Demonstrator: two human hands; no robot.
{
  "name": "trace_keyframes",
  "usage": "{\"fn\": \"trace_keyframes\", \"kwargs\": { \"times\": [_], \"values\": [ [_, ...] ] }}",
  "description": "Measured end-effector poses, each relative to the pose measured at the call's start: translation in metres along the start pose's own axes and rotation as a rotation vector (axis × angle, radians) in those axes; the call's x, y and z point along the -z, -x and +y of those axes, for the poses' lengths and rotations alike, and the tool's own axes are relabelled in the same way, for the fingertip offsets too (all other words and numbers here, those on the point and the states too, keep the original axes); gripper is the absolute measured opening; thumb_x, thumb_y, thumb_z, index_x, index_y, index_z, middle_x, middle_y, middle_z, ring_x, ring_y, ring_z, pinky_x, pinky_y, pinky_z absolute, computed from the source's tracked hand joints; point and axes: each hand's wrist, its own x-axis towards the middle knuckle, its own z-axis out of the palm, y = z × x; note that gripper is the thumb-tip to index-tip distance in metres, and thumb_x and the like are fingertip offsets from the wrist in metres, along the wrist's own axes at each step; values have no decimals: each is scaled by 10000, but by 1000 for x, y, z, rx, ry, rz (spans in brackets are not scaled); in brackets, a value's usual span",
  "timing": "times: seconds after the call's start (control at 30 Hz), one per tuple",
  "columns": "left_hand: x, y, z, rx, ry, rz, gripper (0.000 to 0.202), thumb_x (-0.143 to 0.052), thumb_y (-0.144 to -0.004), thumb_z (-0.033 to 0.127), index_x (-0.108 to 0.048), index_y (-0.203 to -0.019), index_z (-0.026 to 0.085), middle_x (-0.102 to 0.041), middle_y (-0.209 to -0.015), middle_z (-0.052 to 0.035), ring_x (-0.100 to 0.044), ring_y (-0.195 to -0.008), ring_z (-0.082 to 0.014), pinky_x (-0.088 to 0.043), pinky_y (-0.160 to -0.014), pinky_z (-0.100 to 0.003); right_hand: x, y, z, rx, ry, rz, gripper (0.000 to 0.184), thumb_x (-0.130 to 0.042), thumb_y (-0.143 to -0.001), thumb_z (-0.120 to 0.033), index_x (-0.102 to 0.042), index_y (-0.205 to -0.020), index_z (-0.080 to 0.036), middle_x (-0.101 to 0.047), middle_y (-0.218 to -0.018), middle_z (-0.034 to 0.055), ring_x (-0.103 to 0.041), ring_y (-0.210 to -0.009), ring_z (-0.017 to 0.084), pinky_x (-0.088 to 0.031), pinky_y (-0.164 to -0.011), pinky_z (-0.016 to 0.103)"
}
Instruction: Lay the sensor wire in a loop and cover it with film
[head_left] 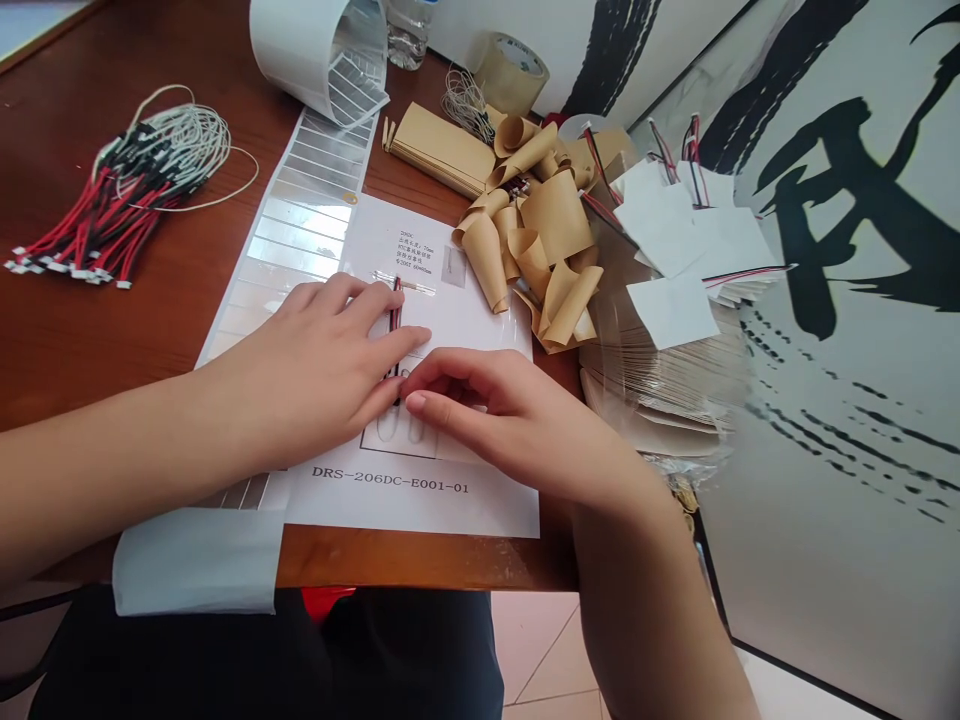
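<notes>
A printed sheet (495,505) marked DRS-206DC-E001-01 lies on the table with a drawn outline on it. My left hand (322,350) rests flat on this sheet, fingers spread, over a thin red-and-black wire lead (395,318). Just above its fingertips, a small clear piece with a thin component (409,287) lies on the paper. My right hand (495,410) is closed in a pinch beside the lower end of the lead, close to my left thumb. Whatever its fingertips hold, if anything, is hidden.
A wire bundle (142,190) lies left. A label strip (300,215) runs from a roll (296,55) under the sheet. Curled brown paper pieces (559,215), a tape roll (514,75) and stacked white pieces (675,320) with leads stand right, by the wall panel (847,400).
</notes>
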Motion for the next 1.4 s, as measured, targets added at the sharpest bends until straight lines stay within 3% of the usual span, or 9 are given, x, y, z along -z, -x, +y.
{"fn": "trace_keyframes", "kwargs": {
  "times": [0.47,0.67,0.9,1.23,1.4],
  "values": [
    [-2,1,-3,-21,-9,35,458,-424,-1040,417,-624,-1418,254,-533,-1499,-164,-523,-1263,-410,-478,-1038,-607,6,-7,9,0,-272,30,273,-691,-952,-435,-698,-879,-172,-593,-765,-18,-522,-725,116,-426,-706,271],
    [0,0,-3,-3,-16,7,456,-443,-1039,430,-593,-1445,287,-527,-1507,-143,-515,-1281,-398,-478,-1044,-599,6,-6,8,-4,-389,117,215,-720,-933,-364,-688,-851,-167,-593,-723,-42,-521,-668,84,-420,-694,248],
    [0,0,-4,-9,1,17,446,-450,-1037,436,-602,-1429,287,-534,-1497,-141,-521,-1271,-399,-480,-1031,-592,8,-9,12,5,-422,93,222,-714,-929,-367,-677,-839,-167,-566,-688,-40,-499,-638,85,-397,-632,242],
    [1,-1,-3,10,14,-17,466,-435,-1032,439,-603,-1440,287,-517,-1519,-141,-510,-1282,-397,-466,-1048,-596,6,-4,7,-6,-406,120,213,-715,-933,-358,-679,-849,-166,-560,-697,-44,-490,-664,84,-399,-677,246],
    [0,-1,-2,-4,-3,10,466,-420,-1046,439,-603,-1441,272,-524,-1517,-149,-513,-1301,-402,-472,-1054,-594,6,-5,9,-29,-257,24,249,-656,-973,-408,-695,-894,-175,-581,-755,-26,-515,-726,110,-417,-699,265]
  ]
}}
